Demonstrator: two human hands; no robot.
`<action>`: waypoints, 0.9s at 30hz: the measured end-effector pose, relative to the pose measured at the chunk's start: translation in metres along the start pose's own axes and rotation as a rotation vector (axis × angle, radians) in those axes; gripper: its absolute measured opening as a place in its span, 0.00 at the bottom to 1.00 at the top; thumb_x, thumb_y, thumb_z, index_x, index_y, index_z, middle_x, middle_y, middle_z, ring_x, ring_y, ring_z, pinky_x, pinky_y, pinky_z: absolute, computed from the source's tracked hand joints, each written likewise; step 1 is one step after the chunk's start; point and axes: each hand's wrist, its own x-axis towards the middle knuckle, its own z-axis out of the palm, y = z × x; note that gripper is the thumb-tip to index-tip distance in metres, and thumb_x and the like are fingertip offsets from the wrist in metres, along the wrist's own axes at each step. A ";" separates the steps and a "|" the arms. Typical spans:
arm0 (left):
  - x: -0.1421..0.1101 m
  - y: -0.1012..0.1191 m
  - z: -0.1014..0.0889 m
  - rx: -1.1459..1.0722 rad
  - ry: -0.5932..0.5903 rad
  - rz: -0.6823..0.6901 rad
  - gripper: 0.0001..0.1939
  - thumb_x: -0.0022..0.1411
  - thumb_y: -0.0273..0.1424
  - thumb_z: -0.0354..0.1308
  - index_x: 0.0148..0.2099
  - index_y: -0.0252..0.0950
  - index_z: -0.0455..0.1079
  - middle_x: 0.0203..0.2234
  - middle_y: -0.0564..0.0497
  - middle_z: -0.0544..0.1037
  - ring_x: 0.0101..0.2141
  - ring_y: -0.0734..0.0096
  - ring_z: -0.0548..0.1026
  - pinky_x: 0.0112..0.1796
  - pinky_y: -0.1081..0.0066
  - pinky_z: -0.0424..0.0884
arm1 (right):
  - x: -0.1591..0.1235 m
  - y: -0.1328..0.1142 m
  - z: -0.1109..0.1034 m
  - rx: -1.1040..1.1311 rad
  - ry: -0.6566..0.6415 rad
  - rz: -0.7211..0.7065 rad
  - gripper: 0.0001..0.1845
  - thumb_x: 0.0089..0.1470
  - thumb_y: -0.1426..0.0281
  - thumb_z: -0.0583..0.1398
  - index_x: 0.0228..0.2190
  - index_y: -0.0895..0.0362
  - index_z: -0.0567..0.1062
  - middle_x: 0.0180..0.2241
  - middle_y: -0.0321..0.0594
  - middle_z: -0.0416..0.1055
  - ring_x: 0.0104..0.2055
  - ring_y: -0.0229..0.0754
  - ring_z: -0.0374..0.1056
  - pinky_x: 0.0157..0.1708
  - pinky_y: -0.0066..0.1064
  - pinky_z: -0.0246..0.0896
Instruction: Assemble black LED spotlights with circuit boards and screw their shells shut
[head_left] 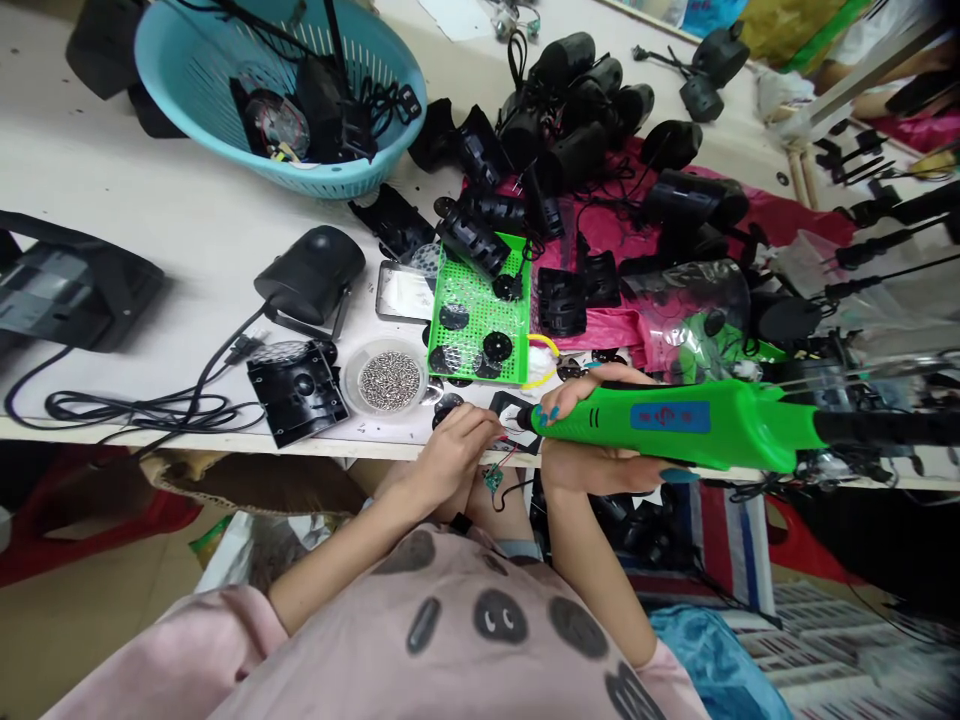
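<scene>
My right hand [585,470] is wrapped round a green electric screwdriver [600,428] with a blue label, which lies almost level and points left. Its dark tip meets a small black part [516,412] at the table's front edge. Close to that tip, the fingers of my left hand [465,440] are pinched together at the part's left side; what they hold is hidden. Red and dark wires run down from there to a small green circuit board [493,478] hanging below the edge, over my lap. A round tub of small screws [389,381] stands left of my left hand.
Beyond my hands lies a green perforated tray [480,300] with black discs. A blue basket [345,185] holds black parts and cables. Black housings [577,150] pile up on pink cloth [600,225]. A black cylinder lamp [311,275] and coiled cable [142,405] are at left.
</scene>
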 end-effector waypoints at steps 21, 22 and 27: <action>0.003 -0.001 0.005 -0.025 0.046 -0.004 0.10 0.72 0.29 0.50 0.42 0.36 0.73 0.37 0.46 0.79 0.37 0.65 0.73 0.40 0.65 0.71 | -0.003 -0.007 0.012 0.013 0.026 -0.278 0.34 0.51 0.36 0.50 0.36 0.54 0.70 0.19 0.31 0.65 0.16 0.39 0.60 0.18 0.31 0.58; 0.003 -0.001 0.006 -0.023 0.050 0.003 0.09 0.72 0.29 0.51 0.42 0.36 0.73 0.37 0.46 0.79 0.37 0.65 0.72 0.41 0.65 0.71 | -0.003 -0.006 0.012 -0.001 0.027 -0.284 0.35 0.51 0.36 0.49 0.36 0.54 0.70 0.18 0.30 0.64 0.16 0.39 0.60 0.18 0.32 0.57; 0.004 -0.002 0.007 -0.049 0.039 -0.006 0.09 0.72 0.29 0.52 0.42 0.37 0.73 0.37 0.47 0.79 0.37 0.65 0.73 0.40 0.66 0.70 | -0.004 -0.008 0.014 -0.057 0.085 -0.251 0.37 0.47 0.32 0.47 0.35 0.52 0.67 0.17 0.28 0.61 0.14 0.38 0.57 0.18 0.32 0.55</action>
